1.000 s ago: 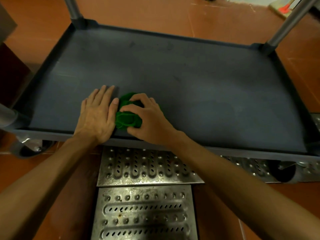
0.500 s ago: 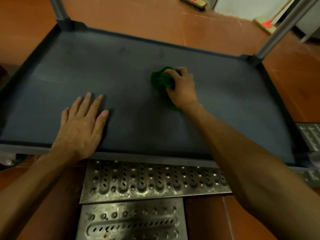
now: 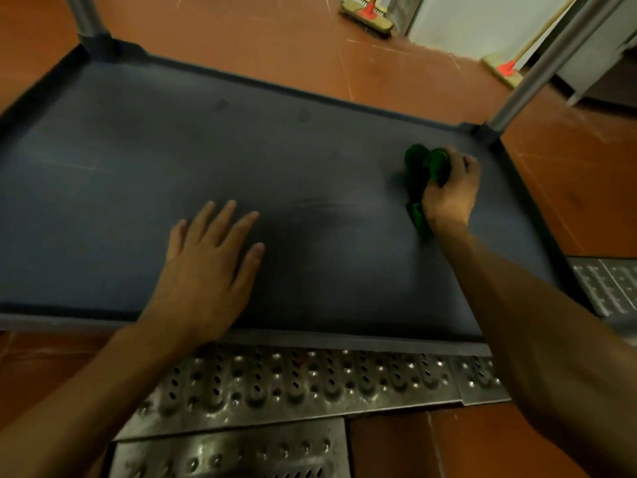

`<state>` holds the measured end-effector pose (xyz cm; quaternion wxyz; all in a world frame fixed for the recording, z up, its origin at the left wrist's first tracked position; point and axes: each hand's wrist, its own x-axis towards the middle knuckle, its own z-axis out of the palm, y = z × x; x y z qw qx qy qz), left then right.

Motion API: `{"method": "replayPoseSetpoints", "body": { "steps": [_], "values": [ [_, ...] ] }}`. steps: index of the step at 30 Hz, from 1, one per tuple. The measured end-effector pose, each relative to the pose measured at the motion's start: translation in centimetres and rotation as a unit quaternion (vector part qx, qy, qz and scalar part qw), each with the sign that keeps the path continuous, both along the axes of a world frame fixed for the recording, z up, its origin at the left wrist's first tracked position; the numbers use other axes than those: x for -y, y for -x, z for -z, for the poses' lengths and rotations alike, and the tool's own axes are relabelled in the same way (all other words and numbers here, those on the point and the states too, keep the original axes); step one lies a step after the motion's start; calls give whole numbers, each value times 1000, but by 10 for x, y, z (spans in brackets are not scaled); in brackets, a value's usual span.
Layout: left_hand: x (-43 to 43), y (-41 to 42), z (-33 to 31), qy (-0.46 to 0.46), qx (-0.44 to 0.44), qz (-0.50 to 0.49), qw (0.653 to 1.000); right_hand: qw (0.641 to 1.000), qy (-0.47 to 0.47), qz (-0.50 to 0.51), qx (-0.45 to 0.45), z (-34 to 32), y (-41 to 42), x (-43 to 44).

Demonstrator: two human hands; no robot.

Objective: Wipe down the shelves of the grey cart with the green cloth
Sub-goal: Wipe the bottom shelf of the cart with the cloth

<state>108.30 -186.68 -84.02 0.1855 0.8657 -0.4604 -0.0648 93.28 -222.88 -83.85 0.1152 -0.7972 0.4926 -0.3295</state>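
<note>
Fingers of my right hand (image 3: 450, 194) are clenched round the green cloth (image 3: 425, 170), which is scrunched into a soft, creased wad. Most of it bulges out to the left of my knuckles and just past them. A narrow tail of it trails back under the heel of my palm, toward the near side. The wad is pressed down on the grey cart shelf (image 3: 138, 160), far over to the right, close to the far right corner.

My left hand (image 3: 210, 267) holds nothing. It lies palm down on the same shelf, fingers straight and a little spread, by the near edge and left of centre, well apart from the cloth.

The shelf is a dull, dark grey rectangle, smooth and matte, with a low raised lip all round. Moulded sockets stand at the two far corners. A faint curved smear crosses its middle between my hands. Round tubes of bare metal rise from those sockets, the right post (image 3: 537, 67) leaning across the view and the left post (image 3: 86, 15) at the far left.

On the floor just below the near edge lie steel drain grates (image 3: 293, 384), shiny, punched with slots and raised dimples. The floor tiles (image 3: 275, 39) are reddish brown and scuffed. Beyond the cart, at the far side, two pale brush heads (image 3: 368, 15) with red fittings are visible, too blurred to tell more.
</note>
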Motion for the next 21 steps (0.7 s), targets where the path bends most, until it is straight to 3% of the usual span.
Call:
{"method": "replayPoseSetpoints", "body": {
  "steps": [3, 5, 8, 15, 21],
  "values": [
    [11, 4, 6, -12, 5, 14, 1000, 993, -24, 107, 50, -3, 7, 18],
    [8, 4, 7, -1, 1, 12, 1000, 985, -64, 161, 9, -5, 2, 24],
    [7, 8, 4, 7, 13, 25, 1000, 981, -105, 145, -72, -6, -16, 24],
    [9, 10, 5, 12, 18, 21, 1000, 979, -134, 136, -69, -10, -69, 9],
    [12, 11, 10, 7, 24, -22, 999, 984, -158, 56, -58, -16, -130, -7]
  ]
}}
